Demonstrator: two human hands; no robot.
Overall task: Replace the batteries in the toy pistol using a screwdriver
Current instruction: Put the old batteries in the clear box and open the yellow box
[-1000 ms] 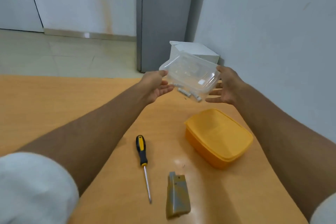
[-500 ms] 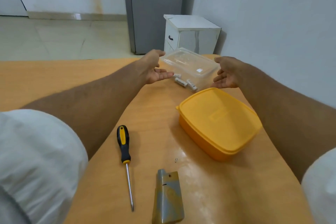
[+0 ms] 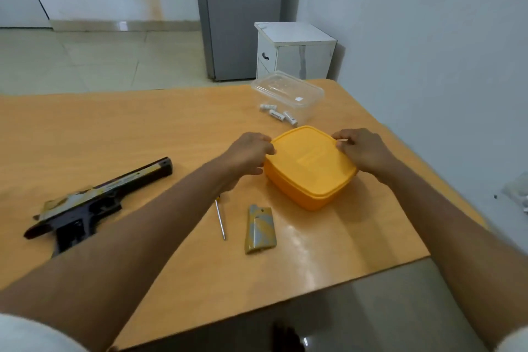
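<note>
Yellow plastic lidded box (image 3: pixel 310 168) sits on the wooden desk (image 3: pixel 143 128), with the left hand (image 3: pixel 247 153) and right hand (image 3: pixel 361 150) each closed in a narrow grip on opposite edges of its lid. Toy pistol (image 3: pixel 94 204) lies well to the left. Screwdriver (image 3: pixel 220 218) and battery cover (image 3: pixel 260 230) lie near the box. Batteries (image 3: pixel 278 114) rest beside a clear container (image 3: pixel 287 93) behind.

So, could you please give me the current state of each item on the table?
Yellow box: lid on, both hands at its rim.
Clear box: closed, batteries inside.
Toy pistol: lying flat, untouched.
Battery cover: off, lying loose.
Screwdriver: lying flat, handle hidden.
Left hand: gripping the lid's edge.
Right hand: gripping the lid's edge.
</note>
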